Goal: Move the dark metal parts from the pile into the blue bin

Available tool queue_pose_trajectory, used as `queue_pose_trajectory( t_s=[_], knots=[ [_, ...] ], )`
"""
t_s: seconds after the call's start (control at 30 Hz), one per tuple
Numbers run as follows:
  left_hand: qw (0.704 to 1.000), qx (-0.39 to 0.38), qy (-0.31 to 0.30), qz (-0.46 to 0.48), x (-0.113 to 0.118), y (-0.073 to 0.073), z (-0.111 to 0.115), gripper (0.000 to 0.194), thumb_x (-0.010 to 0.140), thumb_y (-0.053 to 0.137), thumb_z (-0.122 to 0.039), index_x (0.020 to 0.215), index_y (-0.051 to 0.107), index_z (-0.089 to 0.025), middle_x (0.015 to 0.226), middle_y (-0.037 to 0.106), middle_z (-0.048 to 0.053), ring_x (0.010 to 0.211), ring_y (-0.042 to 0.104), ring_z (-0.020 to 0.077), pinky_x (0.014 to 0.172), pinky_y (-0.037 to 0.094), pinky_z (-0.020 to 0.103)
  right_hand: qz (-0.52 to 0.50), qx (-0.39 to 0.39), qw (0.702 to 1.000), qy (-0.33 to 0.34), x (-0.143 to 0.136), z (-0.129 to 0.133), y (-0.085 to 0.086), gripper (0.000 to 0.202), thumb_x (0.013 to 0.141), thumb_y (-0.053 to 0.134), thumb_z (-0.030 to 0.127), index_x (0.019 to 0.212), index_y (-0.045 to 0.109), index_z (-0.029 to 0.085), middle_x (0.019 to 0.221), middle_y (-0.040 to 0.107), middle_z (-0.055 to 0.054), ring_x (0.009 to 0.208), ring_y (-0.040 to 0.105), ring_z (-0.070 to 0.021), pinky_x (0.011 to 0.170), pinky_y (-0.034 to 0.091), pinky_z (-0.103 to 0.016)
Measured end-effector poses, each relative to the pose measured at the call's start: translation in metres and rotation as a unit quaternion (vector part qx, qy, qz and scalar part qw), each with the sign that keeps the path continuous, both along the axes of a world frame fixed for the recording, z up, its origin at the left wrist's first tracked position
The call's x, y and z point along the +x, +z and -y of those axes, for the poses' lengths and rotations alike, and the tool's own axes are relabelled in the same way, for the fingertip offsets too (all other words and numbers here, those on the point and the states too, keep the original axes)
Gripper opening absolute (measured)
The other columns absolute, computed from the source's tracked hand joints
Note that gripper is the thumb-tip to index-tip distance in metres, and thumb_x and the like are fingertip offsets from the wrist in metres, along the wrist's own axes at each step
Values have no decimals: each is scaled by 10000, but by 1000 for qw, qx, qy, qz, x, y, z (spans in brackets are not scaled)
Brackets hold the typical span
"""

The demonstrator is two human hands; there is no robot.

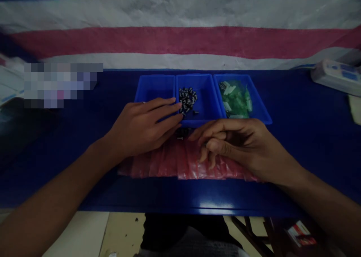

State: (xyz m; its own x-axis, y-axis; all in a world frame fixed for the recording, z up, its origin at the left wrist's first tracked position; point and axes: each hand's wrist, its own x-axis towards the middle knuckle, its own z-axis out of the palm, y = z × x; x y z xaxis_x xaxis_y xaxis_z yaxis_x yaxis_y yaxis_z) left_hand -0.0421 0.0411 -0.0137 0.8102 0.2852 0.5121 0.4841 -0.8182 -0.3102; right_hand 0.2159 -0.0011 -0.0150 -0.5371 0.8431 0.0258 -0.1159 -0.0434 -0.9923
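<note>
Head view: no legible writing; left hand [143, 127] flat, right hand [239, 146] curled over red bags [169, 163].

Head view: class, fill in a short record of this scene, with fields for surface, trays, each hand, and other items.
surface: dark blue table
trays: three blue trays in a row; left tray contents hidden, middle tray holds small dark screws, right tray holds green packets
left hand: flat, fingers reaching to the middle tray's near edge
right hand: fingers curled, resting on pink plastic bags
other items: white device at far right; striped cloth behind
</note>
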Motion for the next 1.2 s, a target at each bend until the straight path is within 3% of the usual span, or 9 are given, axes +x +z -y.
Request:
queue_pose_trajectory(
  t_s=[0.23, 0.4, 0.5, 0.57, 0.67, 0.73, 0.83, 1.07, 1.2],
  knots=[
    [1000, -5, 6, -2, -1, -2, -1, 155, 1041, 651, -232, 1173, 730, -209, 1247, 788, 44, 1159, 770, 238, 842, 692, 350, -1, -44, 999, -25, -1, 0, 0, 312, 869, 893, 408, 749, 708, 187, 507, 641, 63, 312, 519, -67, 314, 399, -144],
    [999, 40, 1, -4, 3, 2, -1, 131, 1060, 634, -247, 1103, 742, -187, 1182, 807, 25, 1082, 792, 214, 830, 699, 322, -58, -18, 994, -91, 0, -3, -7, 261, 1041, 710, 363, 1274, 744, 249, 1171, 818, -80, 1095, 800, -233, 953, 688, -394],
    [999, 37, 1, 0, 3, 1, -1, 132, 1062, 632, -254, 1110, 742, -198, 1183, 807, 21, 1080, 793, 213, 839, 707, 330, 22, 115, 987, -109, 2, 1, -6, 286, 1062, 641, 207, 1339, 708, 240, 1197, 809, -56, 1055, 804, -200, 937, 684, -367],
    [1000, 18, -4, 6, 1, 0, -2, 145, 1060, 632, -245, 1148, 736, -197, 1199, 802, 31, 1096, 788, 214, 871, 710, 346, 150, 317, 931, -102, 3, 3, -6, 253, 1062, 596, 122, 1266, 737, 172, 1103, 820, -66, 942, 803, -174, 856, 673, -305],
    [999, -21, -7, 26, -1, -1, -3, 172, 1061, 613, -209, 1191, 723, -187, 1229, 794, 48, 1118, 780, 220, 916, 710, 378, 316, 612, 724, -24, -1, 0, -8, 263, 1061, 515, 45, 1171, 753, 61, 1126, 803, -144, 980, 768, -235, 831, 644, -358],
    [999, -35, -11, 36, -2, -1, -4, 176, 1062, 598, -189, 1188, 722, -183, 1234, 792, 48, 1123, 777, 223, 919, 710, 388, 379, 690, 616, 35, -9, -5, -10, 279, 1056, 487, 29, 1144, 751, 52, 1164, 785, -168, 983, 737, -261, 792, 620, -389],
    [998, -39, -10, 39, -2, -1, -5, 175, 1061, 594, -170, 1179, 723, -175, 1229, 794, 43, 1131, 774, 225, 913, 712, 389, 425, 707, 558, 91, -23, -13, -13, 256, 1055, 512, 50, 988, 750, 114, 1054, 772, -131, 927, 691, -238, 760, 570, -363],
    [998, -36, -18, 44, -1, -2, -6, 168, 1055, 609, -185, 1178, 723, -177, 1223, 794, 57, 1118, 780, 242, 889, 713, 411, 381, 740, 548, 82, -22, -22, -14, 329, 1053, 455, 21, 853, 695, 126, 901, 707, -119, 831, 646, -231, 688, 525, -357],
    [998, -36, -20, 36, -3, -4, -6, 183, 1046, 636, -207, 1205, 721, -174, 1228, 792, 63, 1131, 775, 251, 882, 709, 417, 290, 644, 707, 35, -4, -17, -9, 226, 1078, 515, 66, 1065, 740, 72, 1071, 755, -130, 926, 713, -202, 790, 605, -329]
  ],
)
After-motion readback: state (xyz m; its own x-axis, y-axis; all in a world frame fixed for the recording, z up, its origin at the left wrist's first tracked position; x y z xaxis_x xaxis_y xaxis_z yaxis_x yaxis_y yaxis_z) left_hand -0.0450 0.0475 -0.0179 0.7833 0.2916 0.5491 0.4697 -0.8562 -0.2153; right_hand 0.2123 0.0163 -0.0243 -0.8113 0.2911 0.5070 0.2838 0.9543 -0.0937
